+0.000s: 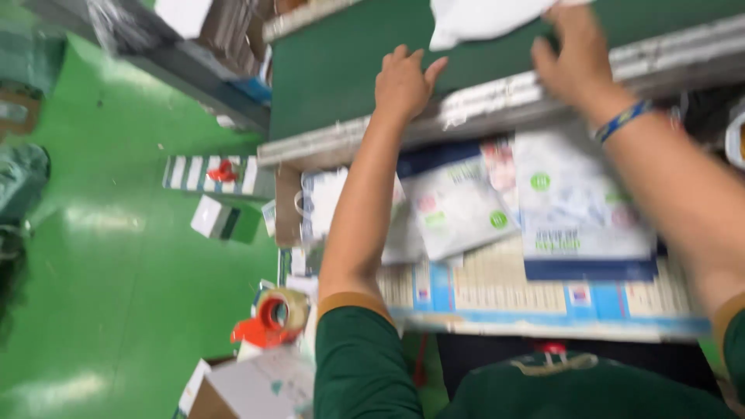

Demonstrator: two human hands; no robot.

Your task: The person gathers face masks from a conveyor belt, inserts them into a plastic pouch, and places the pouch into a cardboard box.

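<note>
My left hand (403, 81) lies flat with fingers spread on the near edge of a dark green belt surface (334, 70), holding nothing. My right hand (570, 58) reaches farther up the belt, its fingers on or at the edge of a white plastic bag (481, 19); blur hides whether it grips it. A blue woven band circles my right wrist (621, 120). Below my arms, several flat white and blue printed packets (574, 206) lie overlapping on a work surface (543, 299) covered with a printed sheet.
A metal rail (497, 105) borders the belt. A tape dispenser with a red handle (272, 318) sits at the lower left beside a cardboard box (248, 388). The green floor (116, 256) holds a small white box (213, 217) and a striped item (209, 174).
</note>
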